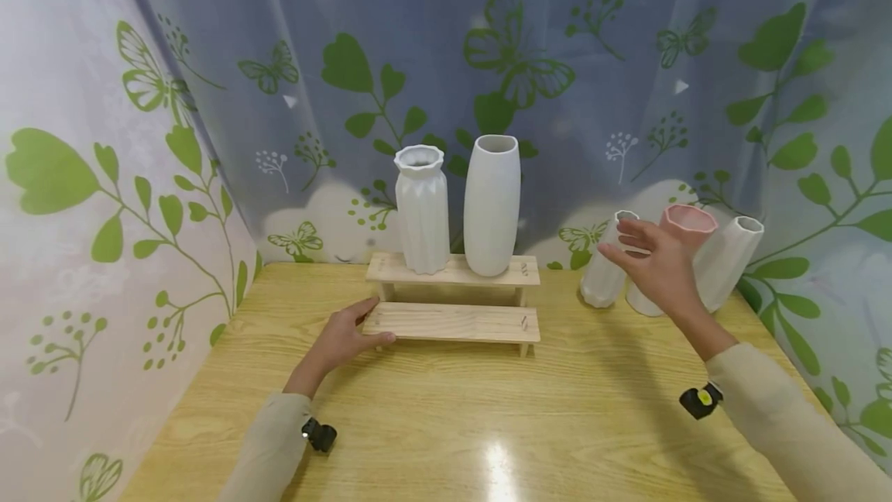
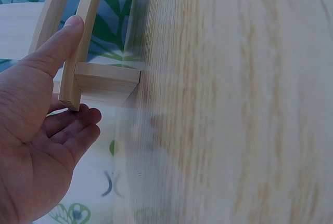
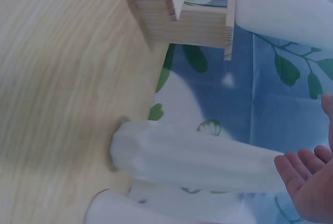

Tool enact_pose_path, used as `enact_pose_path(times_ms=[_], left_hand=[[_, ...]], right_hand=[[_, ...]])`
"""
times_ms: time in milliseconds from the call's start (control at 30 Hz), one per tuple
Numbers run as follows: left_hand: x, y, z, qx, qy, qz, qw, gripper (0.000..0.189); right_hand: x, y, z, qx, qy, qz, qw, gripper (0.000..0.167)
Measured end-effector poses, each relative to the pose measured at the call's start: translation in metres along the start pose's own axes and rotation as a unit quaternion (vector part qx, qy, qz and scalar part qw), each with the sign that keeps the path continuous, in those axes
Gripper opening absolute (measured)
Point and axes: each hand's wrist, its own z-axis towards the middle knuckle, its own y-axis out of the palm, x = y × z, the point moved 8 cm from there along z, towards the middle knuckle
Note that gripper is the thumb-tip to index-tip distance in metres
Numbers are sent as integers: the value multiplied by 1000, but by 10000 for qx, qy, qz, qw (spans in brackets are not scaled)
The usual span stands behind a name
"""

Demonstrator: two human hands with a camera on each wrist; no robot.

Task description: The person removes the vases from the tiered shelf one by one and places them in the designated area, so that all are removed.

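The left hand [image 1: 344,338] gripped the two-tier pale wooden stand [image 1: 453,321]; the right hand [image 1: 658,266], fingers loosely extended, hovered near the slim, faceted white vase [image 1: 601,283].

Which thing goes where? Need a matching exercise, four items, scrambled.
Column 1
1. left hand
2. right hand
3. ruffled-rim vase
4. smooth-sided vase

Column 2
A. upper step, on the right
B. near the rim of the tabletop's leftmost vase
C. gripping the left end of the lower step
D. upper step, on the left

Pairs: 1-C, 2-B, 3-D, 4-A
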Motion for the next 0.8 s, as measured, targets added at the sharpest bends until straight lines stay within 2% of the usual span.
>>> enact_pose_path(times_ms=[100,267,600,800], left_hand=[[1,0,0,19,73,56,10000,99],[1,0,-1,19,19,10,10000,99],[1,0,-2,42,-41,22,10000,99],[-1,0,0,28,-63,0,10000,100]], right_hand=[[-9,4,5,-111,-102,-25,9999,68],[-24,12,12,-219,-246,-51,9994,67],[-49,30,27,-581,-162,-118,9981,78],[-57,45,36,-881,-121,191,9959,83]])
